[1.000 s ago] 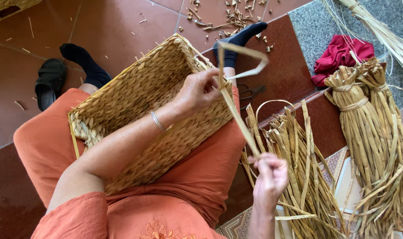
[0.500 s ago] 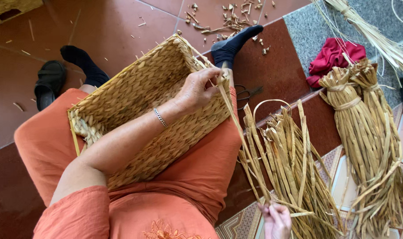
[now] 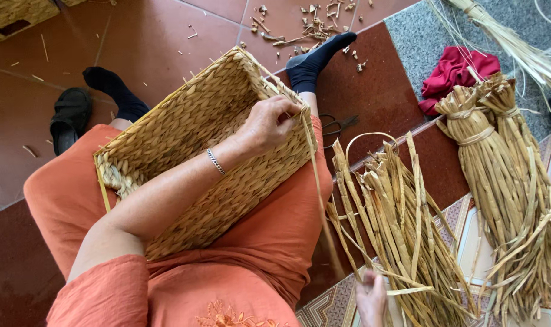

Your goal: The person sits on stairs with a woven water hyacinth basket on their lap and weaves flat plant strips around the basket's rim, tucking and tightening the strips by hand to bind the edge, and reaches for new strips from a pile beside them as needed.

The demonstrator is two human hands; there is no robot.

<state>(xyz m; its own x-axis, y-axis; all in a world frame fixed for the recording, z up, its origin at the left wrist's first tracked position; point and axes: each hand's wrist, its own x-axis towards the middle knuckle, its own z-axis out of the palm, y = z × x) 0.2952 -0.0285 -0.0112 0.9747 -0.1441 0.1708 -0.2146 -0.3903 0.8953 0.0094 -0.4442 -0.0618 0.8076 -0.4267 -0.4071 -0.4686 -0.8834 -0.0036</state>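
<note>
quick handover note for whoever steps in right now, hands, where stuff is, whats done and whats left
Left hand pinches a dried fibre strand at the rim of the woven basket, which rests on the lap.
Right hand is low at the frame edge, at the strand's far end, pulling it taut; its grip is mostly hidden.
Loose strips lie beside the right hand, tied bundles further right, scissors on the floor by the basket.
Done: basket walls woven.
Left: strand at the rim not yet worked in.
</note>
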